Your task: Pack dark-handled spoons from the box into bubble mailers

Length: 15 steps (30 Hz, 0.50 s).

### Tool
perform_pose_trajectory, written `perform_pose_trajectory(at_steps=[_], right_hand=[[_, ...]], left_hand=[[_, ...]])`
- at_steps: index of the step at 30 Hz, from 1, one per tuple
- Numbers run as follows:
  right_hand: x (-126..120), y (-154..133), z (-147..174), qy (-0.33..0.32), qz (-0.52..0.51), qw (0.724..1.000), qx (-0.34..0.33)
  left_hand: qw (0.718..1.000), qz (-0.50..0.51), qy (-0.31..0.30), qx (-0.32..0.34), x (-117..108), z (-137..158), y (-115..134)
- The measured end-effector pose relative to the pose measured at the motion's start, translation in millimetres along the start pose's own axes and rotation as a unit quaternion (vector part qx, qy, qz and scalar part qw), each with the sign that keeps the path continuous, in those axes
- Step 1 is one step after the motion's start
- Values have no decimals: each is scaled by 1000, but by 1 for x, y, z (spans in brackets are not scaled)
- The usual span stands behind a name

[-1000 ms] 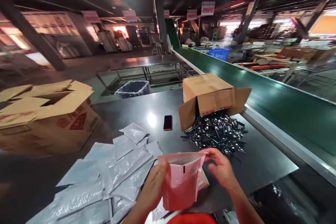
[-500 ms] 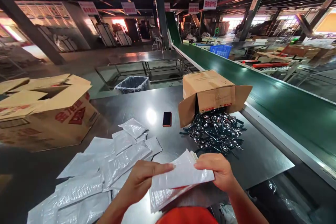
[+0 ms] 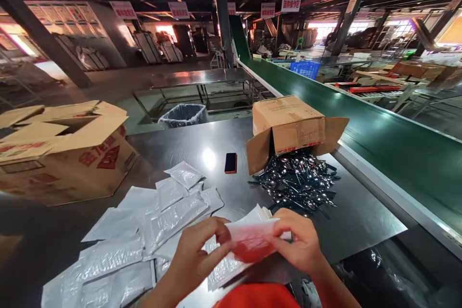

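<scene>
Both hands pinch a bubble mailer over the steel table beside a green conveyor.

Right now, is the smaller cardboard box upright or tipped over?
Tipped on its side: the smaller cardboard box opens sideways, flaps splayed, spoons spilling onto the table.

Bubble mailer: near edges covered by left hand and right hand. Contents unreadable. Signs far beyond the grip: text too small.

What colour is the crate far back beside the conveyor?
Blue crate, seen in the head view.
</scene>
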State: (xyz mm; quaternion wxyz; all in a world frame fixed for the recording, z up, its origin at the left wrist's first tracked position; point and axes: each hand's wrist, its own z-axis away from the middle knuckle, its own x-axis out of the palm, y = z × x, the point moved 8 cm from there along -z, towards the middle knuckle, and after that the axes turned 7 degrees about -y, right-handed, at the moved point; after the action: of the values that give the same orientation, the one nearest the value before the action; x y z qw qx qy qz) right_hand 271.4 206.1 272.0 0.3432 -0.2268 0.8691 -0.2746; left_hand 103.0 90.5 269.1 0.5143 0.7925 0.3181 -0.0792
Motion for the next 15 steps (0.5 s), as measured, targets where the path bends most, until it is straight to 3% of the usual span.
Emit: perform_pose_trajectory(at_steps=[4,8,12,15], right_hand=[[3,15,10,56,-61,994,65],[0,37,24,140,-170,967,130],[37,63,37,98,-281,931,212],[65,85,57,70,-267,915,295]], left_hand=[[994,9,87,-62,-1,13,-19],[991,40,128,-29,1,20,-16],[986,88,140,-10,11,15,-15],[985,134,110,-22,24,12,-23]])
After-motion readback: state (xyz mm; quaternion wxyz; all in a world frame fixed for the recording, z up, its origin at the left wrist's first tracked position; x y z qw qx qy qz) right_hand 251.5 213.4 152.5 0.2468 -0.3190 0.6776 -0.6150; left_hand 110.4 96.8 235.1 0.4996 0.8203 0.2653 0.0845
